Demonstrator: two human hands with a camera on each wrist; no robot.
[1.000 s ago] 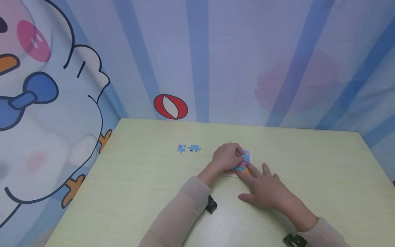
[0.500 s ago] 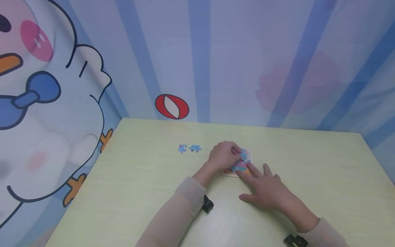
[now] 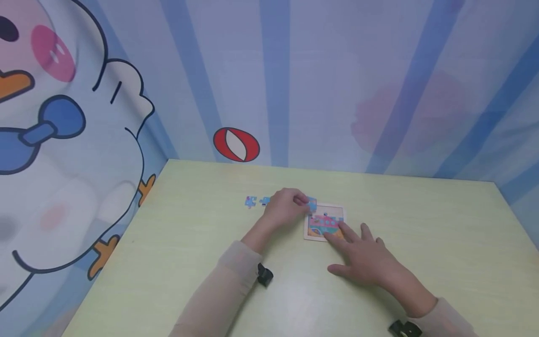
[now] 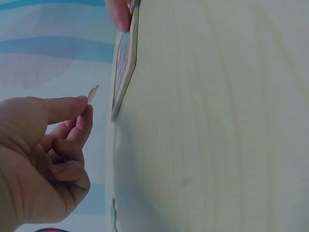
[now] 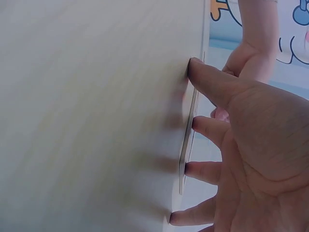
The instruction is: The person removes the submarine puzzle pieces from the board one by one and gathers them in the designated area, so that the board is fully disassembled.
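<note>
Blue with a small patch of orange, one puzzle piece [image 3: 311, 204] is held at the far left corner of the tray [image 3: 306, 228], raised above it and seen edge-on as a thin pale sliver from the left wrist. One left hand [image 3: 286, 206] pinches it between thumb and forefinger. One square, pale-rimmed tray shows a pink, teal and orange picture across its near part and a bare strip along its far part. One right hand [image 3: 366, 260], fingers spread and grasping nothing, rests fingertips on the tray's near right side. Two loose blue pieces [image 3: 250, 202] lie left of the tray on the tabletop [image 3: 168, 257], one partly hidden by the left hand.
</note>
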